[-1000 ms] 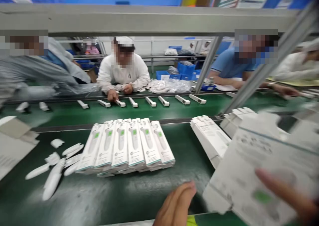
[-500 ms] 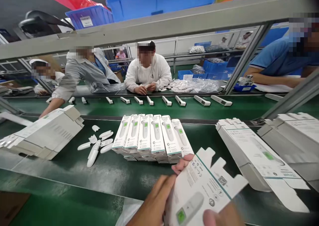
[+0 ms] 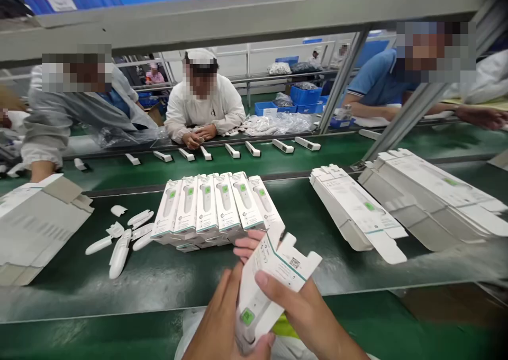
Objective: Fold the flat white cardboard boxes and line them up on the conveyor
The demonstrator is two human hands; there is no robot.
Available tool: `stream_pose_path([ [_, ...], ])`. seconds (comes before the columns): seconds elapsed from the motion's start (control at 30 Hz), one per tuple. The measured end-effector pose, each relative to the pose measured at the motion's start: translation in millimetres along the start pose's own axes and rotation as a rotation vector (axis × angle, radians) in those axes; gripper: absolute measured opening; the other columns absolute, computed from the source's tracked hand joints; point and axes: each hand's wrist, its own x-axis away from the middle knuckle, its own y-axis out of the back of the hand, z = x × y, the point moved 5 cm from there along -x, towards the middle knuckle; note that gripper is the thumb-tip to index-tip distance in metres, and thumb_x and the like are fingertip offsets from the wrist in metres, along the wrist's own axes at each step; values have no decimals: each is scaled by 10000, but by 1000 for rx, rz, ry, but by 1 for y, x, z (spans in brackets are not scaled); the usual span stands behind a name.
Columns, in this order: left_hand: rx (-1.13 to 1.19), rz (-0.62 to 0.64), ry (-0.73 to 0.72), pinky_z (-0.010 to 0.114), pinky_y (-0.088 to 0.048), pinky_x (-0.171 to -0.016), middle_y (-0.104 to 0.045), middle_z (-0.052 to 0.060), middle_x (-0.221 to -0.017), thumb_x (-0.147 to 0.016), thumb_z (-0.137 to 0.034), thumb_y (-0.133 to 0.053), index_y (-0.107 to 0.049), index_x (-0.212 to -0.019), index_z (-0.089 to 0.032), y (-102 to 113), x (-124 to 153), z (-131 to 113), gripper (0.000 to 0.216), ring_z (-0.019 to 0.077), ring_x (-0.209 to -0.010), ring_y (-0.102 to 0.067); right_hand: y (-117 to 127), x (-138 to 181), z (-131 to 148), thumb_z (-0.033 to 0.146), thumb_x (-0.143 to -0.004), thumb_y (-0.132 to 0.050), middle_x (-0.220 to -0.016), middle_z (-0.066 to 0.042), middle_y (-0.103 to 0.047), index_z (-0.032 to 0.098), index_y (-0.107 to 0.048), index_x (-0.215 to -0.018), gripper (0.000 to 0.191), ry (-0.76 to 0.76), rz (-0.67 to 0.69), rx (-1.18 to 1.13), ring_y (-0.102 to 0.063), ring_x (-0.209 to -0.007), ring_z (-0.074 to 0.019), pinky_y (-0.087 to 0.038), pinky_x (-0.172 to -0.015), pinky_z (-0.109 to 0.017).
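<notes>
And here's the green conveyor belt (image 3: 178, 291), carrying a tight row of thermometer boxes (image 3: 206, 206), loose white plastic shells (image 3: 119, 249), and stacked flat cartons (image 3: 357, 206)!

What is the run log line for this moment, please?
left hand: holds carton | right hand: holds carton | nearby: boxes | white parts

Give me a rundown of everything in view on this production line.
Conveyor belts: two, green, side by side across the view.
Thermometer cartons: six, white with green displays, in a row on the near belt.
Flat carton stacks: three, white, two right and one left on the near belt.
Plastic parts: about seven, white, left of the row.
Thermometer-shaped pieces: about nine, white, lined up on the far belt.
Crates: several, blue, beyond the far belt.
Plastic bags: a heap, clear, beyond the far belt.
Co-workers: three, in white, grey and blue, beyond the belts.
Unfolded carton: one, white and green, in the person's hands.
Left hand: one, gripping the carton.
Right hand: one, gripping the carton.
</notes>
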Motion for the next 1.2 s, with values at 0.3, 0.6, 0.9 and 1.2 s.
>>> stream_pose_path([
  [0.3,-373,-329,-108,616,-594,-984,-548,198,-1342,-966,-328,-623,-326,-1613,-177,-3,13,-8,728,413,-1248,-598,5,9,0,574,-952,-854,-1274,-100,-828,286,-729,-1348,506,33,-177,124,-767,-1201,-394,-601,-1061,-582],
  [0.6,-54,144,2,481,-698,-870,-679,140,-1326,-818,-335,-818,-434,-1501,-273,8,13,-10,786,353,-1136,-758,-3,6,-1,270,-462,-1163,-1426,-96,-696,338,-646,-1479,1142,84,338,-124,-599,-1447,-378,-434,-1254,-581],
  [0.9,-51,-17,-169,446,-686,-985,-460,191,-1606,-946,-299,-762,-230,-1696,-357,2,28,0,922,363,-1377,-677,-7,5,-10,382,-655,-1067,-1200,-22,-634,380,-555,-1394,899,203,174,-240,-668,-1211,-287,-518,-1155,-531],
  [1.2,-244,-174,-428,322,-640,-903,-411,135,-1536,-1004,-175,-658,-549,-1567,-379,18,23,-24,608,298,-1336,-605,22,18,11,377,-754,-1036,-1566,-94,-622,435,-438,-1508,964,190,92,-33,-645,-1366,-369,-541,-1119,-562],
])
